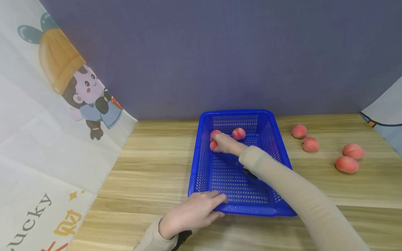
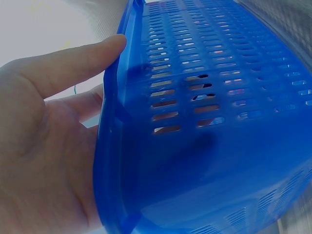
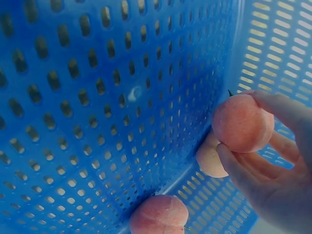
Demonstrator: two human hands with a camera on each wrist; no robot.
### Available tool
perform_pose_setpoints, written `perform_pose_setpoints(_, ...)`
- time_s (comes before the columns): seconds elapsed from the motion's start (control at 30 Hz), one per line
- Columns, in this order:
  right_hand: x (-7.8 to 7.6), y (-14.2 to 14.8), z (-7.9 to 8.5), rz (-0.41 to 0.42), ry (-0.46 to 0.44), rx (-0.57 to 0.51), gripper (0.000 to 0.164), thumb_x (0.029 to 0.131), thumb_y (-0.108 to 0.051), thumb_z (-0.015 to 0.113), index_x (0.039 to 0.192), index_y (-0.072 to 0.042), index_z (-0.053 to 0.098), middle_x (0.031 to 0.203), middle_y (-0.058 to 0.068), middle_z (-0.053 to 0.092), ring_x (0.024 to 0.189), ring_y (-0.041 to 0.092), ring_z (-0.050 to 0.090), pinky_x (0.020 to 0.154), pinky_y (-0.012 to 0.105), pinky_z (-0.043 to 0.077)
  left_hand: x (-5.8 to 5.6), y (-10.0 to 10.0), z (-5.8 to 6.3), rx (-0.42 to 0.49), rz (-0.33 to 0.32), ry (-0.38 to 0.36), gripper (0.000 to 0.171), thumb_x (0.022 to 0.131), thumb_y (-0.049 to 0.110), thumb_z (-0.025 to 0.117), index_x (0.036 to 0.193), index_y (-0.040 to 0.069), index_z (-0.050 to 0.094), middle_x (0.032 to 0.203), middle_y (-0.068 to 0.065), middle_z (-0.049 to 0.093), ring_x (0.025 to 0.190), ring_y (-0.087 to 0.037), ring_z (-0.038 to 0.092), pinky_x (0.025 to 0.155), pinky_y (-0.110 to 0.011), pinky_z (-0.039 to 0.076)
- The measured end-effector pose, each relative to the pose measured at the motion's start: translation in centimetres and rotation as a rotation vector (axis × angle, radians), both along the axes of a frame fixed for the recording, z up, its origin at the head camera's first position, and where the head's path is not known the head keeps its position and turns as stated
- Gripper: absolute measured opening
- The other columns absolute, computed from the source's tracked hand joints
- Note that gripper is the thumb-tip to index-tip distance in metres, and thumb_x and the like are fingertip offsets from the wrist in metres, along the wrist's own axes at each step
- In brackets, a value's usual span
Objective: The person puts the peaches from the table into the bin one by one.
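A blue plastic basket (image 1: 242, 209) with slotted walls stands on the wooden table. Inside it, near the far left corner, my right hand (image 1: 224, 143) holds a peach (image 3: 243, 124) between thumb and fingers. Just behind that fruit, partly hidden, lies a second peach (image 3: 210, 158). Another peach (image 1: 238, 134) rests by the basket's far wall, to the right of the hand. My left hand (image 1: 199, 211) grips the near rim, its thumb (image 2: 83, 63) on one side of the edge and fingers on the other.
To the right of the basket, two peaches (image 1: 299, 131) lie towards the back of the table (image 1: 150, 167). Two more peaches (image 1: 347, 164) touch each other farther right. A grey-blue panel (image 1: 220, 55) rises behind, and a printed white sheet (image 1: 47, 139) stands at the left.
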State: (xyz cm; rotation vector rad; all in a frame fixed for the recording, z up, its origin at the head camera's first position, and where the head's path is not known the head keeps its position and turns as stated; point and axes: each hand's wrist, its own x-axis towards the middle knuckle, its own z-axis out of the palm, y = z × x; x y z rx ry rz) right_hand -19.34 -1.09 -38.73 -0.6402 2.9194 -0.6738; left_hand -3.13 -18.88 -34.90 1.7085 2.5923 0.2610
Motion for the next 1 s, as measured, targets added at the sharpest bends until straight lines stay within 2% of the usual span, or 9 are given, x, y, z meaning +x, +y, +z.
perform_pose_setpoints(0.3, 0.10, 0.08, -0.59, 0.027, 0.004, -0.037, 0.033, 0.070, -0.003, 0.062, 0.103, 0.002, 0.059, 0.073, 0.004, 0.056, 0.064, 0.017, 0.050, 0.061, 0.026, 0.042, 0.01, -0.05, -0.09, 0.003, 0.002, -0.012, 0.020, 0.083, 0.027, 0.059, 0.099, 0.016, 0.054, 0.085, 0.007, 0.056, 0.074, -0.003, 0.054, 0.061, -0.016, 0.042)
perform_pose_setpoints(0.5, 0.07, -0.21, -0.88, 0.042, 0.035, 0.004, 0.039, 0.071, -0.006, 0.064, 0.108, 0.004, 0.057, 0.098, 0.015, 0.061, 0.088, 0.025, 0.058, 0.082, 0.034, 0.044, 0.04, -0.08, -0.05, 0.004, 0.004, -0.011, 0.020, 0.083, 0.027, 0.059, 0.099, 0.016, 0.054, 0.085, 0.007, 0.056, 0.074, -0.003, 0.054, 0.062, -0.017, 0.042)
perform_pose_setpoints(0.67, 0.17, -0.49, -0.90, 0.030, 0.009, 0.023, 0.041, 0.074, -0.008, 0.065, 0.112, 0.005, 0.055, 0.107, 0.017, 0.059, 0.098, 0.028, 0.056, 0.087, 0.036, 0.042, 0.05, -0.07, -0.10, 0.008, 0.005, -0.010, 0.020, 0.083, 0.026, 0.060, 0.099, 0.016, 0.054, 0.086, 0.007, 0.056, 0.075, -0.004, 0.055, 0.063, -0.017, 0.043)
perform_pose_setpoints(0.87, 0.30, -0.52, -0.85, 0.026, 0.008, 0.025, 0.041, 0.075, -0.009, 0.064, 0.113, 0.005, 0.054, 0.108, 0.018, 0.058, 0.099, 0.029, 0.055, 0.087, 0.036, 0.042, 0.03, -0.08, -0.19, 0.015, 0.001, 0.000, 0.020, 0.083, 0.026, 0.060, 0.098, 0.016, 0.054, 0.087, 0.006, 0.056, 0.076, -0.004, 0.055, 0.064, -0.018, 0.044)
perform_pose_setpoints(1.0, 0.37, -0.43, -0.72, 0.027, 0.004, 0.004, 0.041, 0.075, -0.007, 0.063, 0.113, 0.005, 0.055, 0.104, 0.017, 0.060, 0.088, 0.025, 0.057, 0.082, 0.035, 0.044, 0.04, -0.08, -0.18, 0.014, -0.001, 0.001, 0.020, 0.083, 0.027, 0.060, 0.098, 0.016, 0.054, 0.086, 0.007, 0.056, 0.076, -0.004, 0.055, 0.064, -0.018, 0.043)
